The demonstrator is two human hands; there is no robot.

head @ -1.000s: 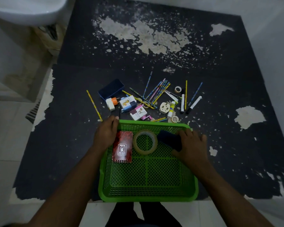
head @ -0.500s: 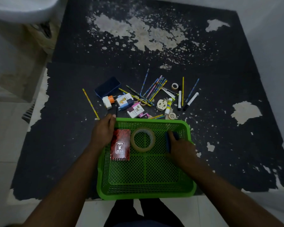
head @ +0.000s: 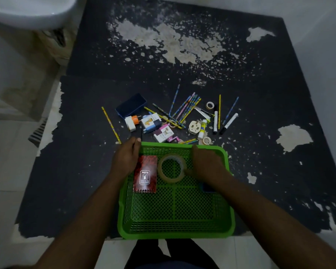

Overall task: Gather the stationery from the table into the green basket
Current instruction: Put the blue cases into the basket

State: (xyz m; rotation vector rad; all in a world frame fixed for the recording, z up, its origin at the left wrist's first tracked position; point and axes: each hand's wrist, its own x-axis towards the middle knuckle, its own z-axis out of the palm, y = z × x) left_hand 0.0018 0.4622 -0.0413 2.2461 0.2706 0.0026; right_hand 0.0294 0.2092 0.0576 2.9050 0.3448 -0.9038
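From the head view, your left hand (head: 126,159) sits on the far-left corner of the green basket (head: 176,232), fingers (head: 135,145) curled loosely over the rim and closed on no item — it seems only to steady the basket. Your right hand (head: 207,165) is down inside the basket at its far-right side, next to the roll of clear tape (head: 172,167); its fingers point away from the camera and I cannot tell whether they are closed on anything. A dark blue object (head: 207,187) shows just under your right wrist, half hidden, so I cannot say if you hold it or it already lies on the mesh. The red notebook (head: 145,174) lies flat in the basket beside your left hand.

Most of the stationery is not yet in — the bundle of pencils (head: 186,107), the two markers (head: 222,121), the glue stick (head: 202,129), small tape rolls and boxed items lie in a heap on the bench (head: 81,171) just beyond the far rim.

The risks as I judge them: the basket overhangs the near edge of the bench, so pressing on its near side or pulling it toward you could tip it off. The pencils are crossed and loose — grabbing a handful may scatter some, and thin ones could roll away. The plugs (head: 194,127) in the heap are not stationery; sweeping everything in would carry them along.
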